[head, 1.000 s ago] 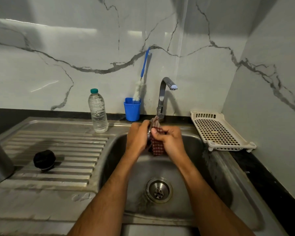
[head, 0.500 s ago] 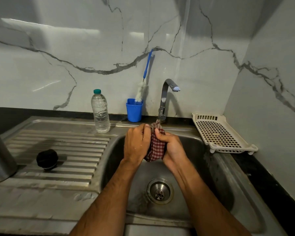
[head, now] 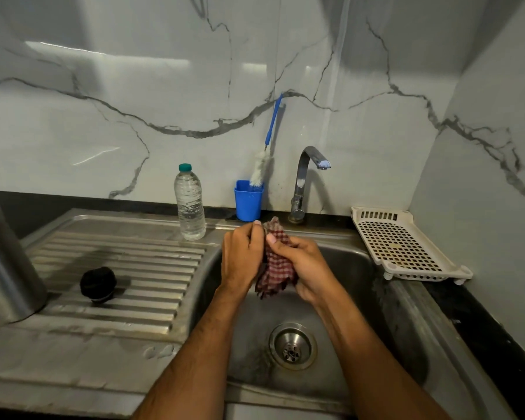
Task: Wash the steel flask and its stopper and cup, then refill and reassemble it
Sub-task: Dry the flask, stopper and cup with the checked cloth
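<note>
Over the steel sink [head: 361,268], my left hand [head: 243,256] and my right hand [head: 306,268] both grip a red checked cloth [head: 275,268] bunched between them. The right thumb presses on the top of the cloth. Whatever the cloth wraps is hidden by my fingers. The steel flask [head: 6,262] stands upright at the far left edge of the drainboard. Its black stopper [head: 98,284] lies on the ribbed drainboard [head: 152,268], well left of my hands.
A clear water bottle [head: 190,204] with a green cap stands behind the drainboard. A blue holder [head: 248,200] with a bottle brush sits beside the tap [head: 303,183], which is not running. A white perforated rack [head: 400,247] lies right of the basin. The drain [head: 292,347] is below my hands.
My hands kept working the cloth together over the basin. A metal rim seen between them a second ago is now covered by the cloth.
</note>
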The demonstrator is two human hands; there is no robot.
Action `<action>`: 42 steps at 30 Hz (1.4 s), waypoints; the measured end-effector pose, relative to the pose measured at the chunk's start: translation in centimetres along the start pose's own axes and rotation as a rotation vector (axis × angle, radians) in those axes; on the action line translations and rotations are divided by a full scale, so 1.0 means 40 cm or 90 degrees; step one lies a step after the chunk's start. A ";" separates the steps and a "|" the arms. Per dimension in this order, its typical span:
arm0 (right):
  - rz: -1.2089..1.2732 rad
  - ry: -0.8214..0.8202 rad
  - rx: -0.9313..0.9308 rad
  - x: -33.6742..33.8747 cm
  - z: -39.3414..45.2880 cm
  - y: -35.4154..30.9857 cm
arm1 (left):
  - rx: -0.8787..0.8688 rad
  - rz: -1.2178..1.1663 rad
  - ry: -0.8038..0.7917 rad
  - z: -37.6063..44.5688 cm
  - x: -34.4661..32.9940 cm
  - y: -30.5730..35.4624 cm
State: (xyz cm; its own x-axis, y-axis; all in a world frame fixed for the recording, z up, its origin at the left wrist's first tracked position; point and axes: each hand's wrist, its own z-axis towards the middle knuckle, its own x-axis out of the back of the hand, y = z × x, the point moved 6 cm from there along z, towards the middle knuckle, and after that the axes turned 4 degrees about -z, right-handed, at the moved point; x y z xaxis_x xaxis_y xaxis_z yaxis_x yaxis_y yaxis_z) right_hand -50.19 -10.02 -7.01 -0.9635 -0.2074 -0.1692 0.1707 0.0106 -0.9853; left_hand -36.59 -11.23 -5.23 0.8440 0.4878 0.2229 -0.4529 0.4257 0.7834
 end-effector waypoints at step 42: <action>0.261 -0.010 -0.017 -0.288 -0.063 -0.094 | 0.268 0.227 -0.053 -0.032 0.445 -0.175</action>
State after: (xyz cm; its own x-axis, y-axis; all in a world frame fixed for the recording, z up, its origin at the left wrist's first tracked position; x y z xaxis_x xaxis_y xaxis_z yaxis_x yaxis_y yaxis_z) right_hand -40.25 -5.20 -1.42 -0.8139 -0.1952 -0.5472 0.5338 0.1204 -0.8370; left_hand -18.78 -4.57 -7.49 0.6873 0.4770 0.5477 -0.5750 -0.1034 0.8116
